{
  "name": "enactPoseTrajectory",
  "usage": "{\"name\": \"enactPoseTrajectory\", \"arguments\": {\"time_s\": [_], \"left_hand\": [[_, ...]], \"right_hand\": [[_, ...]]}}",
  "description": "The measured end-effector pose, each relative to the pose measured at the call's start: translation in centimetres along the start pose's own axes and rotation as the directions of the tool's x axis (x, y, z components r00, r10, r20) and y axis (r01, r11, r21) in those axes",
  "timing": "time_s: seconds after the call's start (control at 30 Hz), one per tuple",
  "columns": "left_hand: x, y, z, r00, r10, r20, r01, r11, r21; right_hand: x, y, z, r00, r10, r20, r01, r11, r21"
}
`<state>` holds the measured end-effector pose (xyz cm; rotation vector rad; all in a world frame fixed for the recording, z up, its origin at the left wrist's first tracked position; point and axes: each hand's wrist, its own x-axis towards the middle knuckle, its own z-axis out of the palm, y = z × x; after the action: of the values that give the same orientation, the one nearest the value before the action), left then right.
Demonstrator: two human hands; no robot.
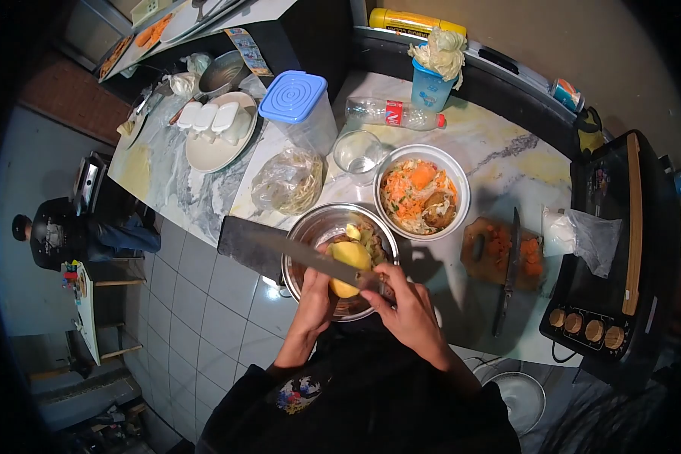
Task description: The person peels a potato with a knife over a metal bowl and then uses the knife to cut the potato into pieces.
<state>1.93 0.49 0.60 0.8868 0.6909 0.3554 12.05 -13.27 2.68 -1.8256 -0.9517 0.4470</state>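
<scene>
Over a steel bowl (pixel 290 265), my left hand (pixel 315 301) is closed round a peeled yellow potato (pixel 349 257). My right hand (pixel 410 309) grips the handle end of a large knife (pixel 310 257), whose blade crosses the potato and points left. Peelings (pixel 373 246) lie in the bowl beneath. Behind and to the right is a white bowl (pixel 465 198) of shredded orange and white food with an unpeeled brown piece in it. A cutting board (pixel 473 268) with orange pieces and a second knife (pixel 511 265) lies farther right.
A glass (pixel 358 155), a bag of sprouts (pixel 289 181), a blue-lidded container (pixel 299 125) and a plastic bottle (pixel 393 112) stand behind the bowls. At the right is a black toaster oven (pixel 601 303). A person (pixel 60 234) sits at the far left.
</scene>
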Motion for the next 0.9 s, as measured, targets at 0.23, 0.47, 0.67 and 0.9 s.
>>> {"name": "enactPoseTrajectory", "arguments": {"time_s": [0.23, 0.47, 0.67, 0.9], "left_hand": [[-0.1, 1.4, -0.1, 0.972, 0.082, 0.219, -0.110, 0.987, 0.120], [0.1, 1.0, 0.6, 0.958, 0.091, 0.273, -0.111, 0.992, 0.059], [-0.9, 2.3, 0.0, 0.943, 0.026, 0.333, -0.172, 0.892, 0.418], [-0.6, 8.0, 0.4, 0.814, 0.097, 0.572, -0.523, 0.549, 0.652]], "right_hand": [[0.9, 1.7, -0.7, 0.986, 0.167, -0.030, -0.157, 0.965, 0.208], [1.9, 1.6, 0.7, 0.998, 0.061, 0.013, -0.062, 0.948, 0.313], [1.7, 4.1, 1.7, 0.996, 0.077, 0.044, -0.086, 0.957, 0.278], [1.2, 4.0, -0.5, 0.953, 0.211, 0.216, -0.302, 0.686, 0.661]]}}
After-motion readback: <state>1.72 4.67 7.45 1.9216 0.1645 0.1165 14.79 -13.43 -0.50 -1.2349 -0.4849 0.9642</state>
